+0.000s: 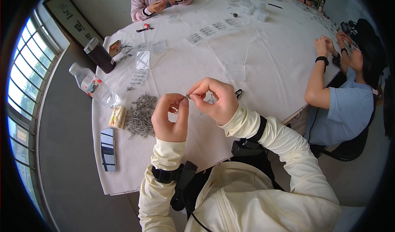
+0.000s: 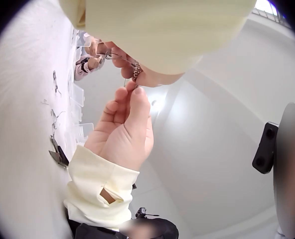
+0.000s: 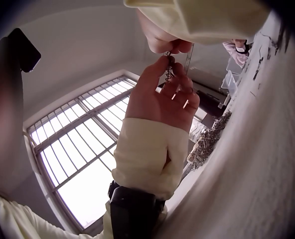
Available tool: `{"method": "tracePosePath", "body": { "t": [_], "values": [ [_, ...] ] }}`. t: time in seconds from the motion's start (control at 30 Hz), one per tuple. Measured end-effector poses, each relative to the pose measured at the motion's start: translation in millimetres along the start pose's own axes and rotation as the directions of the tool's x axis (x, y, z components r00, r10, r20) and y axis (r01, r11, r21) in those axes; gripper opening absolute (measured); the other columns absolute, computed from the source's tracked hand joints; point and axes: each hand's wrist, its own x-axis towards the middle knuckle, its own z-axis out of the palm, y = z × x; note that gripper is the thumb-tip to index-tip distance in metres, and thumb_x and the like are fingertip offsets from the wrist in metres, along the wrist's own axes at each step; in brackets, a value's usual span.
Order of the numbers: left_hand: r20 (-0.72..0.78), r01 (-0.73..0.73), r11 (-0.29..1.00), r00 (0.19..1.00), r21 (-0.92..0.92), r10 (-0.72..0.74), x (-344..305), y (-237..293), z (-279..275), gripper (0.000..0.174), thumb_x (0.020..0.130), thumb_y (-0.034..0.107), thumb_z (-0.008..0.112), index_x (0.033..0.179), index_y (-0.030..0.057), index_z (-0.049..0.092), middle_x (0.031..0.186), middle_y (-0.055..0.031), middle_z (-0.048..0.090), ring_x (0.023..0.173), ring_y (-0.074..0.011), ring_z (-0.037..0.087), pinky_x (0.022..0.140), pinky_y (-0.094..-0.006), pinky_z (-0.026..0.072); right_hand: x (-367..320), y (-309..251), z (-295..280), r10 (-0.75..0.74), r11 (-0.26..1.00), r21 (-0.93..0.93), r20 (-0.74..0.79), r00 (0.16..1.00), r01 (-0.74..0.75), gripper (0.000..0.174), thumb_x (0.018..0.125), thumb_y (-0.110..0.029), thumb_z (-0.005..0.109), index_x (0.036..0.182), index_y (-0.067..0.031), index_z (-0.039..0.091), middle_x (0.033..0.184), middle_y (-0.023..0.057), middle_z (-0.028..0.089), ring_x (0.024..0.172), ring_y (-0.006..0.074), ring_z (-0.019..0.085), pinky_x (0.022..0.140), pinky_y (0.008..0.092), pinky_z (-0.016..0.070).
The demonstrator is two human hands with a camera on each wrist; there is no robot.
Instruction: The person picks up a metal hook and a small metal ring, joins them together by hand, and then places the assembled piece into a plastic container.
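Both hands meet above the table, around a small coiled metal piece [image 1: 187, 96]. My left hand [image 1: 169, 119] holds it between thumb and fingers; the coil [image 2: 136, 71] shows beside those fingers in the left wrist view. Thumb and index finger of my right hand [image 1: 217, 101] pinch at its end, and fingertips partly cover it. In the right wrist view the coil [image 3: 168, 73] hangs by the left hand [image 3: 160, 102], with the right hand [image 3: 162, 37] above. A heap of small metal pieces [image 1: 142, 116] lies left of the left hand.
At the left are a phone [image 1: 108, 149], tissue pack [image 1: 118, 117], plastic bottle [image 1: 96, 88] and dark flask [image 1: 100, 56]. Clear trays [image 1: 235, 72] lie beyond the hands, red-handled pliers [image 1: 145, 28] farther off. A dark tool [image 1: 238, 93] lies behind the right hand. Other people sit around the table.
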Motion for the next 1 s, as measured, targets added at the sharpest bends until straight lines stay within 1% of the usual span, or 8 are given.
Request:
{"method": "tracePosePath", "body": {
  "t": [0.07, 0.1, 0.27, 0.37, 0.5, 0.6, 0.67, 1.0],
  "values": [
    [-0.021, -0.076, 0.991, 0.997, 0.108, 0.078, 0, 1, 0, 0.005, 0.091, 0.003, 0.063, 0.093, -0.0007, 0.061, 0.080, 0.0006, 0.060, 0.072, -0.0065, 0.050, 0.068, -0.0230, 0.0428, 0, -2, 0, -0.100, 0.988, -0.120, -0.012, 0.995, 0.098, 0.008, 0.082, 0.003, 0.067, 0.087, -0.0021, 0.063, 0.094, 0.0084, 0.071, 0.079, 0.0143, 0.065, 0.071, 0.0267, 0.0516],
    [-0.021, -0.076, 0.991, 0.997, 0.108, 0.078, 0, 1, 0, 0.005, 0.091, 0.003, 0.063, 0.093, -0.0007, 0.061, 0.080, 0.0006, 0.060, 0.072, -0.0065, 0.050, 0.068, -0.0230, 0.0428, 0, -2, 0, -0.100, 0.988, -0.120, -0.012, 0.995, 0.098, 0.008, 0.082, 0.003, 0.067, 0.087, -0.0021, 0.063, 0.094, 0.0084, 0.071, 0.079, 0.0143, 0.065, 0.071, 0.0267, 0.0516],
    [-0.028, -0.054, 0.997, 0.998, 0.056, 0.055, 0, -3, -1, 0.002, 0.092, 0.001, 0.061, 0.094, -0.0009, 0.060, 0.082, -0.0008, 0.060, 0.073, -0.0075, 0.051, 0.069, -0.0228, 0.0435, 3, -1, -1, -0.394, 0.882, -0.279, 0.002, 0.919, 0.379, 0.018, 0.075, 0.006, 0.074, 0.087, -0.0037, 0.065, 0.093, 0.0092, 0.071, 0.078, 0.0219, 0.067, 0.067, 0.0304, 0.0541],
    [-0.089, -0.062, 0.998, 0.994, 0.032, 0.065, 1, -1, 1, 0.005, 0.085, -0.002, 0.064, 0.089, 0.0005, 0.061, 0.077, -0.0063, 0.061, 0.068, -0.0148, 0.055, 0.064, -0.0265, 0.0447, 4, -2, -3, -0.442, 0.844, -0.320, 0.039, 0.896, 0.430, 0.019, 0.075, 0.004, 0.076, 0.088, -0.0041, 0.065, 0.093, 0.0081, 0.071, 0.079, 0.0229, 0.067, 0.067, 0.0312, 0.0545],
    [-0.084, -0.082, 0.996, 0.993, 0.026, 0.084, 1, -2, 0, 0.006, 0.085, -0.002, 0.064, 0.089, 0.0008, 0.061, 0.077, -0.0062, 0.061, 0.069, -0.0149, 0.056, 0.064, -0.0264, 0.0449, 5, -2, -4, -0.483, 0.814, -0.342, 0.048, 0.874, 0.469, 0.020, 0.074, 0.003, 0.077, 0.088, -0.0046, 0.066, 0.094, 0.0073, 0.070, 0.079, 0.0226, 0.067, 0.066, 0.0310, 0.0542],
    [-0.026, -0.120, 0.988, 0.992, 0.095, 0.123, 1, 2, -3, 0.004, 0.091, -0.001, 0.061, 0.095, -0.0011, 0.060, 0.083, -0.0022, 0.061, 0.073, -0.0088, 0.053, 0.070, -0.0233, 0.0444, 5, 0, -4, -0.502, 0.796, -0.359, 0.061, 0.863, 0.488, 0.020, 0.074, 0.002, 0.078, 0.088, -0.0050, 0.066, 0.094, 0.0072, 0.070, 0.079, 0.0230, 0.066, 0.066, 0.0317, 0.0534],
    [-0.044, -0.217, 0.960, 0.973, 0.179, 0.228, 4, 8, -3, 0.007, 0.084, -0.005, 0.063, 0.090, 0.0000, 0.062, 0.082, -0.0085, 0.063, 0.069, -0.0187, 0.058, 0.065, -0.0288, 0.0469, 6, 2, -3, -0.540, 0.749, -0.414, 0.072, 0.839, 0.518, 0.019, 0.074, -0.003, 0.078, 0.085, -0.0062, 0.063, 0.093, 0.0031, 0.068, 0.077, 0.0215, 0.063, 0.071, 0.0329, 0.0507],
    [0.031, -0.344, 0.868, 0.934, 0.358, 0.357, 4, 10, -8, 0.012, 0.082, -0.002, 0.065, 0.093, 0.0037, 0.065, 0.087, -0.0095, 0.060, 0.079, -0.0277, 0.057, 0.071, -0.0358, 0.0463, 6, -4, -7, -0.602, 0.639, -0.513, 0.129, 0.788, 0.573, 0.020, 0.073, -0.009, 0.081, 0.086, -0.0070, 0.066, 0.091, 0.0009, 0.067, 0.076, 0.0165, 0.062, 0.069, 0.0310, 0.0451]
  ]
}}
